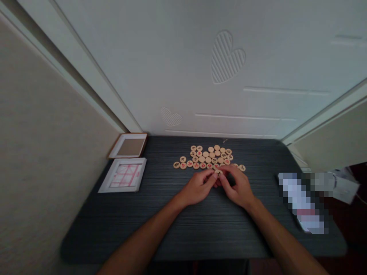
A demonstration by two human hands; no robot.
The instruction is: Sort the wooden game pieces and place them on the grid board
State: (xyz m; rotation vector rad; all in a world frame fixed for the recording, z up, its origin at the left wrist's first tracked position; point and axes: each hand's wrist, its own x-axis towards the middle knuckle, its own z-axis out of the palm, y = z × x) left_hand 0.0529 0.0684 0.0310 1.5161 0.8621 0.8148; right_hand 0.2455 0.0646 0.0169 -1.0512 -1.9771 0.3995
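Note:
Several round wooden chess pieces (210, 156) with red or black characters lie in a loose cluster at the back middle of the dark table (160, 225). Both my hands meet just in front of that cluster. My left hand (199, 188) and my right hand (238, 187) are closed in a pinch around one wooden piece (218, 172), held between the fingertips of both. More pieces seem tucked under my fingers, but I cannot make them out.
At the table's left stand a shallow box tray (130, 146) with a brown inside and, nearer, a folded white board with red lines (125, 175). A blurred-out object (304, 200) lies at the right edge. A white door panel rises behind the table.

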